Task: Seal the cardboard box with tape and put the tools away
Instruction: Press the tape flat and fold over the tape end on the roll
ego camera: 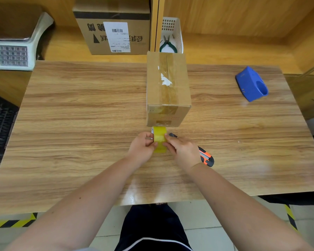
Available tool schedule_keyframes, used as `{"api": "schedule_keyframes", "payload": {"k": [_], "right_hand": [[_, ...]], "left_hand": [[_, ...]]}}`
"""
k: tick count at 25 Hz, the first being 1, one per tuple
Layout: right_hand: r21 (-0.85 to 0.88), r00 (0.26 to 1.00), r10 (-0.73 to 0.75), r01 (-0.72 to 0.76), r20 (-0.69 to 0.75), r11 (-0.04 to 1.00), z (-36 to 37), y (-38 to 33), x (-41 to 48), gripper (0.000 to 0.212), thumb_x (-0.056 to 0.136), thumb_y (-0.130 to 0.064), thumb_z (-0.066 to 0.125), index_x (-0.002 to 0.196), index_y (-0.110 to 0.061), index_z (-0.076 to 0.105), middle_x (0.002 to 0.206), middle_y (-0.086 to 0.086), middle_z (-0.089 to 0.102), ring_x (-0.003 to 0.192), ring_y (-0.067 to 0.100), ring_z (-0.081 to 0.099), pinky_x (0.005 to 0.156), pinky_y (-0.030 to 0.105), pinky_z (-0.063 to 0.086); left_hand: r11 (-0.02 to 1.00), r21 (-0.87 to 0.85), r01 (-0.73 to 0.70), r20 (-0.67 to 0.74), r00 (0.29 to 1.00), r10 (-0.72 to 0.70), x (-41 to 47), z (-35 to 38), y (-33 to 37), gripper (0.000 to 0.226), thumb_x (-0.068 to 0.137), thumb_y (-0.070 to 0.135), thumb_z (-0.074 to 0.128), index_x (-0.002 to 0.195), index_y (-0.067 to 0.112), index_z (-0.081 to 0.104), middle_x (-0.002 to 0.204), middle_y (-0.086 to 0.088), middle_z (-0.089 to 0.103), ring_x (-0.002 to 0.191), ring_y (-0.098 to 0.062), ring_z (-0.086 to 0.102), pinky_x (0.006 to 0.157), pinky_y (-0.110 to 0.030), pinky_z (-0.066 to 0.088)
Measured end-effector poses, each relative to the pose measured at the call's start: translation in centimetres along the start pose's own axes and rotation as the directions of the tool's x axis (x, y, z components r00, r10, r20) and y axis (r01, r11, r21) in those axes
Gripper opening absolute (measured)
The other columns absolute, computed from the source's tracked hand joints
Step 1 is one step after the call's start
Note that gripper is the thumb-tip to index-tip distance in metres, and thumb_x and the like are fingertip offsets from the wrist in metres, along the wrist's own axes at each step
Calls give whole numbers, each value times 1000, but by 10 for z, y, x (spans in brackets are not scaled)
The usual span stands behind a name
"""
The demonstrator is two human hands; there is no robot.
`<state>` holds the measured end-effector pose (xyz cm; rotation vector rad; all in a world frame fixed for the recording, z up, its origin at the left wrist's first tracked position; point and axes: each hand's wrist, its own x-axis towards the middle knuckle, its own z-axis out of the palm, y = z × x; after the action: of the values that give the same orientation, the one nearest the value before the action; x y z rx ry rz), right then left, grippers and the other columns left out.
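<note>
A small cardboard box (168,87) stands on the wooden table (80,124), flaps closed, with old clear tape and torn white label bits along its top seam. Just in front of it a yellowish roll of tape (159,137) is held upright between both hands. My left hand (142,146) grips the roll's left side. My right hand (182,150) pinches its right side. An orange and black utility knife (206,157) lies on the table under and behind my right hand, partly hidden by it. A blue tape dispenser (251,85) lies at the far right.
A white perforated basket (178,31) with green pliers (168,45) stands behind the box on the shelf. A larger labelled carton (114,28) sits at the back. A weighing scale (13,44) is at the back left, and a black crate (0,124) stands left of the table.
</note>
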<state>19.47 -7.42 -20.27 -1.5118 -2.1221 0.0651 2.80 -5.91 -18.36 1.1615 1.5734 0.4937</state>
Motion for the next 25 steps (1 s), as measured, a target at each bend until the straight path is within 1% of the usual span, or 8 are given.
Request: {"api": "schedule_keyframes", "payload": {"k": [2,4,6,8,11,14,19,25], "right_hand": [[126,992,107,-114,61,985,-5,-5,2,28,87,-33,54,100,-14,71,73,7,73,63,28,66,54,32,53],[242,946,261,-303,191,922,-9,-9,8,22,89,-28,56,103,-16,67,87,6,73,75,27,66,62,31,51],[260,899,327,-404,293,877,-10,-10,14,17,90,-26,56,105,-19,62,91,4,70,78,24,64,65,30,46],[270,868,339,-446,363,853,-10,-11,18,16,90,-28,56,105,-23,59,91,1,69,79,21,63,68,33,50],[304,850,343,-476,400,825,-9,-11,19,16,89,-29,59,104,-25,59,92,1,69,78,19,62,72,38,53],[302,872,331,-445,359,843,-13,-10,19,15,87,-27,63,100,-20,63,91,3,71,73,15,59,71,36,52],[295,923,289,-358,253,886,-10,-10,17,8,83,-23,68,87,-16,69,78,4,73,66,24,62,61,39,53],[250,940,246,-304,239,919,-9,-6,17,11,83,-28,66,89,-19,70,77,4,74,66,26,64,59,35,52]], "left_hand": [[1000,-31,5,15,1000,-5,-1,-1,0,21,88,15,62,108,20,56,44,17,60,40,4,48,54,-24,37],[998,-60,22,56,998,-18,-3,-2,0,30,87,11,64,112,22,52,59,13,68,54,-2,57,60,-26,42],[991,-125,37,131,991,-21,-4,-1,-4,42,83,0,64,119,16,50,75,2,73,71,-14,64,73,-29,47],[982,-183,51,177,984,-18,-5,0,-7,48,79,-10,62,121,8,51,84,-12,73,79,-22,66,81,-34,49],[953,-289,89,139,989,-50,-3,1,-8,33,84,0,62,115,7,59,97,-22,70,86,-31,65,83,-40,51],[943,-312,116,95,991,-91,1,3,-9,8,90,21,59,96,19,65,99,-20,71,91,-38,69,89,-51,55],[952,-289,105,79,993,-85,2,6,-8,10,93,25,54,89,26,63,97,-18,72,94,-40,69,89,-56,54],[964,-246,104,64,994,-91,5,6,-6,17,94,27,52,103,16,62,102,-18,72,92,-35,71,86,-54,56]]}}
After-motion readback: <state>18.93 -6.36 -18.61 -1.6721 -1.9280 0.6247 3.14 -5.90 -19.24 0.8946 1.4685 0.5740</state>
